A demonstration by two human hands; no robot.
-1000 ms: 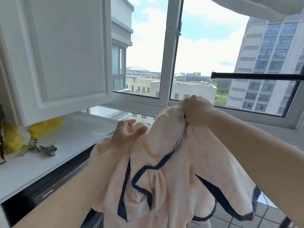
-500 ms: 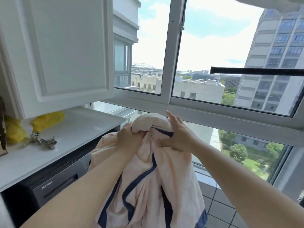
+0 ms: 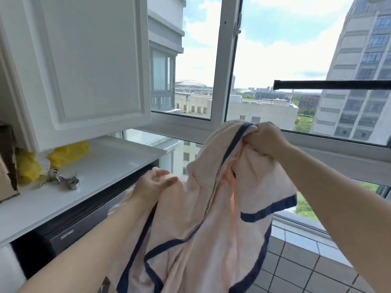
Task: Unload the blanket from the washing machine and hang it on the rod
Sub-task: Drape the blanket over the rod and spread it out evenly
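Observation:
A pale peach blanket (image 3: 196, 220) with dark blue edging hangs in front of me, bunched and folded. My right hand (image 3: 262, 139) is closed on its top edge, holding it up just below the window sill. My left hand (image 3: 153, 183) is lower and to the left, fingers spread, palm against the cloth without gripping it. The dark hanging rod (image 3: 332, 84) runs level across the upper right, above and to the right of my right hand. The dark washing machine (image 3: 69, 231) sits under the white counter at the lower left.
An open white cabinet door (image 3: 84, 66) juts out at the upper left. On the white counter (image 3: 110, 159) lie yellow bags (image 3: 67, 151), a metal fitting (image 3: 61, 179) and a cardboard box (image 3: 6, 163). A large window (image 3: 224, 81) fills the back; the floor is tiled.
My right hand has lifted the blanket's edge up and to the right. My left hand has let go of the top, dropped lower and opened against the cloth.

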